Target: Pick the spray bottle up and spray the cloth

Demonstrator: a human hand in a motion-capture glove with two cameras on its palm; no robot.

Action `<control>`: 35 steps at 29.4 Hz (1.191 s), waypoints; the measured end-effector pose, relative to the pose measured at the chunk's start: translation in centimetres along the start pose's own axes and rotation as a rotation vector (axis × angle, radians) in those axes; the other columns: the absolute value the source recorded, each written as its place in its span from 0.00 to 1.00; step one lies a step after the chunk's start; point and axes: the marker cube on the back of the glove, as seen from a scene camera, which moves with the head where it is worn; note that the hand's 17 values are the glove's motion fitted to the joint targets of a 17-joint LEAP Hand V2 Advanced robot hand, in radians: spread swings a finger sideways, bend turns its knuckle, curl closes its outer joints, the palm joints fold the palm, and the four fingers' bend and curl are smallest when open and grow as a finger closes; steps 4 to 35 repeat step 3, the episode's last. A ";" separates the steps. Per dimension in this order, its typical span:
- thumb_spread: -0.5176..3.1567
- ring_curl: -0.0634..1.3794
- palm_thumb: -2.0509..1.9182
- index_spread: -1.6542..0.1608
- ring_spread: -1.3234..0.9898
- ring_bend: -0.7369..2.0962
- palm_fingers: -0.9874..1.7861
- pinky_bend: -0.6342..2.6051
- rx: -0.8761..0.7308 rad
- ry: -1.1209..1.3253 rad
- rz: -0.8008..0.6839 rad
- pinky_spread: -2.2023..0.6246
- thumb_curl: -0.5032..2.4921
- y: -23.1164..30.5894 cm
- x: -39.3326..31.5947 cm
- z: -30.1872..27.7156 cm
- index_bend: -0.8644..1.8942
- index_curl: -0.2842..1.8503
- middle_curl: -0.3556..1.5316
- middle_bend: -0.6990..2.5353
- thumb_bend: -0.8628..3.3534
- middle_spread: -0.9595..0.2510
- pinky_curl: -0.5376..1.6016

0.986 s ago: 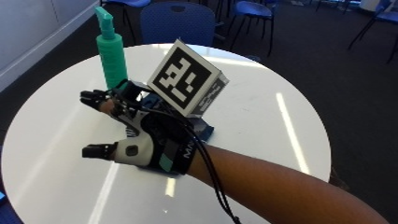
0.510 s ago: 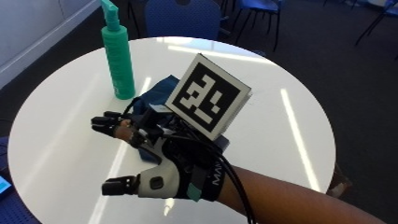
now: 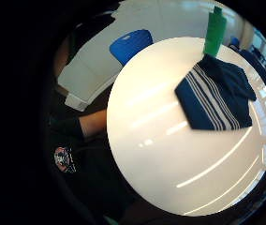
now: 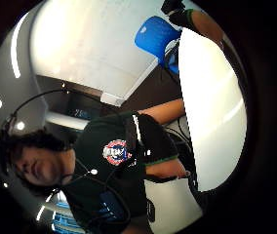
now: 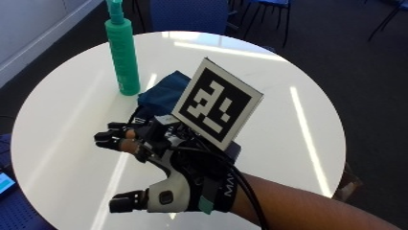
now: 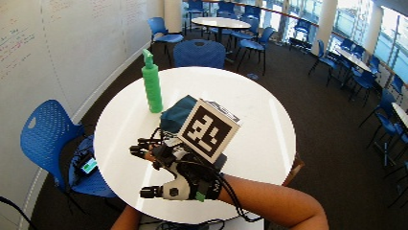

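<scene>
Outside view: I find the gloved right hand above the round white table, on the person's side of the spray bottle, and it grasps nothing. Its fingers reach forward only slightly bent, with the thumb held out to the side. I record the hand as released.

The spray bottle, green and tall, stands upright on the table at the far edge from the person, well apart from the hand. The cloth, dark blue, lies flat just beside the bottle's base, between the bottle and the hand. Part of it is hidden behind the glove's fittings.

In the little finger side palm view I see the cloth spread on the table with pale stripes across it, one corner reaching the foot of the bottle. I cannot tell whether they touch.

Compared with the frame one second ago, the hand has drawn back from the bottle toward the person. Then its fingers were close beside the bottle's lower body; now open tabletop and the cloth separate them. Bottle and cloth show no change of place relative to each other.

A blue chair stands beside the table.
</scene>
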 end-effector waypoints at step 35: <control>0.44 0.26 0.65 0.66 0.55 0.34 0.51 0.24 0.004 0.020 -0.012 0.83 0.31 -0.1 0.1 -0.2 0.39 0.31 0.38 0.28 0.20 0.72 0.36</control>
